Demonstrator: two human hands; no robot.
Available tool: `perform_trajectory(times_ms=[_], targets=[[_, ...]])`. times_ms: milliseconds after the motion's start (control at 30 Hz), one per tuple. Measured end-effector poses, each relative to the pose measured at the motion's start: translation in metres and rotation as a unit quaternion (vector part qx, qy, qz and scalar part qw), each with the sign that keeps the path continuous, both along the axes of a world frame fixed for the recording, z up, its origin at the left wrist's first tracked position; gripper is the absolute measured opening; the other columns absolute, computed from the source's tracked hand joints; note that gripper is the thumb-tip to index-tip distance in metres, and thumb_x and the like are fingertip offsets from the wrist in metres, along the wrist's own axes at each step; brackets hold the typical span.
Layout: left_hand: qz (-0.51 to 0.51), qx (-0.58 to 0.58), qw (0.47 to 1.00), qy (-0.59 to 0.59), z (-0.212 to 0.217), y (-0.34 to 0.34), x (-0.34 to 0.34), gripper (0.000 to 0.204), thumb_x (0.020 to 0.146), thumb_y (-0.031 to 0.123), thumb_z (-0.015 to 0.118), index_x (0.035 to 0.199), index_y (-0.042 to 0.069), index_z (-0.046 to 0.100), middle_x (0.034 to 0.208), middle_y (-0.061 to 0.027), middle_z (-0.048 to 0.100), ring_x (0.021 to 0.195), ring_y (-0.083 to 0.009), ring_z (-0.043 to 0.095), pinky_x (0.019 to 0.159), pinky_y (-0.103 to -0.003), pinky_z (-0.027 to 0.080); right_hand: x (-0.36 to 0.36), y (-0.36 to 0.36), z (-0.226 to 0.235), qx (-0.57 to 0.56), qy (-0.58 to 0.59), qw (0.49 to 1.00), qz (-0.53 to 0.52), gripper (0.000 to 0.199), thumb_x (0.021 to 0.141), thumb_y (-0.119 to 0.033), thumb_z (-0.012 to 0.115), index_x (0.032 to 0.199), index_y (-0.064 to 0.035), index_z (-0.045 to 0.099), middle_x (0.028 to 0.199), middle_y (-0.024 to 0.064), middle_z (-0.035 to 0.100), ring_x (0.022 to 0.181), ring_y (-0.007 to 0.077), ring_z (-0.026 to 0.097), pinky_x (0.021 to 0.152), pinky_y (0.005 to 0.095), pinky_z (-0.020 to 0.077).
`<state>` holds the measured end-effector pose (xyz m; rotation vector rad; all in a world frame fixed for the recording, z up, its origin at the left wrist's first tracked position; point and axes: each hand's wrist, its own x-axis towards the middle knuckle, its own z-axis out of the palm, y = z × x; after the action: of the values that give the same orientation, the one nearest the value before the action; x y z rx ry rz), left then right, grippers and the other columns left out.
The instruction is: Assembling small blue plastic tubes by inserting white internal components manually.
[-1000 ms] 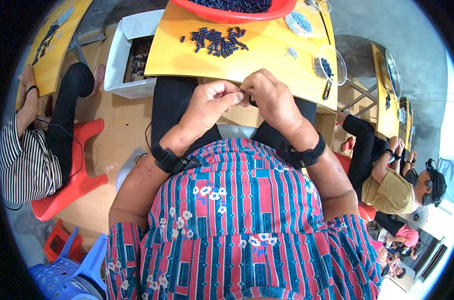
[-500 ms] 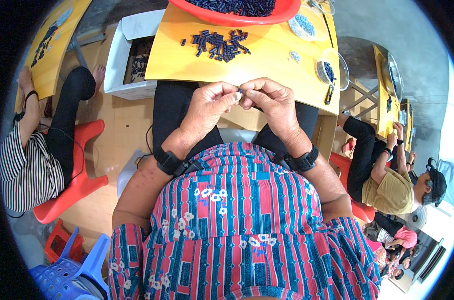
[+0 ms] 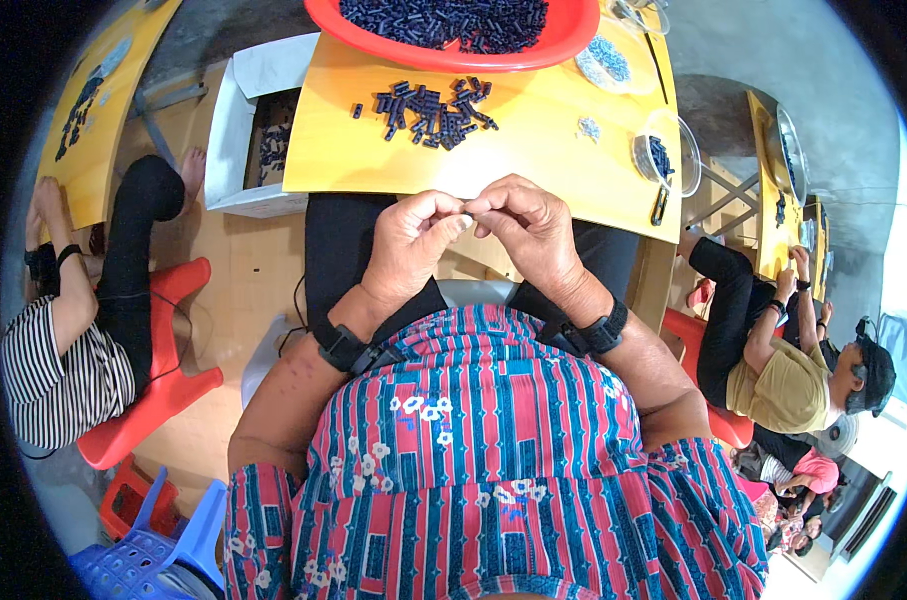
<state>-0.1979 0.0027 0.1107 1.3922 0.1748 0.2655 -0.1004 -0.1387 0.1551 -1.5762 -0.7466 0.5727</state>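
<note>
My left hand (image 3: 411,242) and my right hand (image 3: 530,228) meet fingertip to fingertip just in front of the near edge of the yellow table (image 3: 344,160). Both pinch at a tiny dark piece, nearly all of it hidden by the fingers, so its kind does not show. Beyond them on the tabletop lies a loose pile of small dark blue-black plastic parts (image 3: 429,115). At the table's far side stands a red basin (image 3: 454,62) heaped with more such parts.
Right on the table are a clear tub of pale blue bits (image 3: 604,62), a small heap of clear bits (image 3: 589,128), a clear container (image 3: 689,160) and a dark tool (image 3: 660,206). A white box (image 3: 236,130) stands left. People on red stools (image 3: 154,400) work at both sides.
The view has tilted a little, so the table and basin sit lower in the picture. My hands stay pinched together, with the fingers slightly shifted.
</note>
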Motion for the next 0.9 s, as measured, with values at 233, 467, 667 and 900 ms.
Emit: perform_trajectory(times_ms=[233, 467, 667, 900], targets=[[0.014, 0.042, 0.999, 0.022, 0.008, 0.011, 0.006, 0.007, 0.088, 0.007, 0.062, 0.090, 0.000, 0.061, 0.078, 0.0039, 0.056, 0.070, -0.0020, 0.048, 0.063, -0.018, 0.042, 0.013, 0.006, -0.003, -0.022, 0.094, 0.995, -0.031, 0.008, 0.082, 0.002, 0.063, 0.089, 0.0010, 0.067, 0.086, 0.0056, 0.062, 0.071, 0.0110, 0.060, 0.066, 0.0237, 0.0511], [-0.004, 0.078, 0.996, 0.035, 0.013, 0.014, 0.005, 0.007, 0.087, 0.006, 0.063, 0.091, 0.000, 0.061, 0.079, 0.0039, 0.057, 0.070, -0.0020, 0.047, 0.064, -0.018, 0.041, 0.066, 0.021, -0.030, -0.122, -0.121, 0.965, -0.197, 0.016, 0.074, -0.003, 0.070, 0.089, -0.0025, 0.068, 0.076, 0.0074, 0.065, 0.065, 0.0134, 0.061, 0.062, 0.0266, 0.0505], [-0.009, 0.069, 0.997, 0.037, 0.019, 0.015, 0.006, 0.008, 0.086, 0.006, 0.064, 0.090, 0.000, 0.061, 0.079, 0.0035, 0.058, 0.069, -0.0019, 0.048, 0.064, -0.018, 0.042, 0.071, 0.028, -0.018, -0.151, -0.233, 0.943, -0.183, 0.022, 0.068, -0.006, 0.073, 0.090, -0.0027, 0.068, 0.078, 0.0101, 0.062, 0.066, 0.0195, 0.062, 0.064, 0.0310, 0.0507], [-0.010, 0.067, 0.997, 0.028, 0.021, 0.014, 0.005, 0.008, 0.086, 0.006, 0.064, 0.090, 0.000, 0.061, 0.079, 0.0036, 0.057, 0.069, -0.0017, 0.047, 0.063, -0.018, 0.041, 0.076, 0.026, -0.028, -0.154, -0.256, 0.938, -0.178, 0.015, 0.070, -0.008, 0.071, 0.085, -0.0046, 0.070, 0.078, 0.0128, 0.062, 0.070, 0.0279, 0.063, 0.065, 0.0362, 0.0504]])
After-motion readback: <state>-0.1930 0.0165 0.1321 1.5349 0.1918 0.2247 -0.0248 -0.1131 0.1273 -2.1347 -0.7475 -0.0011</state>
